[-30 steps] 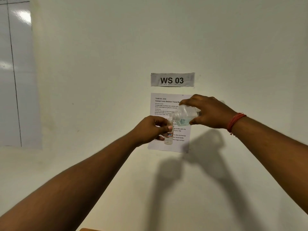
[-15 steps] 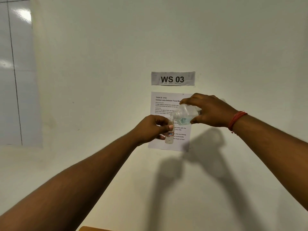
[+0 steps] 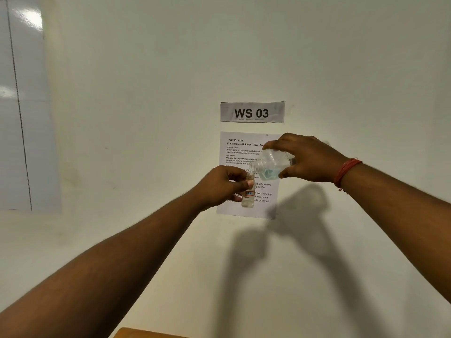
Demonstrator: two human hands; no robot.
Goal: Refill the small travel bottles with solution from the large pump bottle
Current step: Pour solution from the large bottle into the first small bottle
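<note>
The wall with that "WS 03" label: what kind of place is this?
Probably a numbered workstation for recorded tasks: the WS 03 sign, a printed task sheet taped below it, and a glossy ruled board on the left.

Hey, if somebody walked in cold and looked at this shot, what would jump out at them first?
Mid-frame, two hands meet in front of the wall: the right hand tips a clear bottle on its side, its mouth at the top of a small upright bottle gripped by the left hand. Just above them hangs the bold WS 03 sign, with a printed task sheet behind the hands. A red thread band circles the right wrist.
</note>
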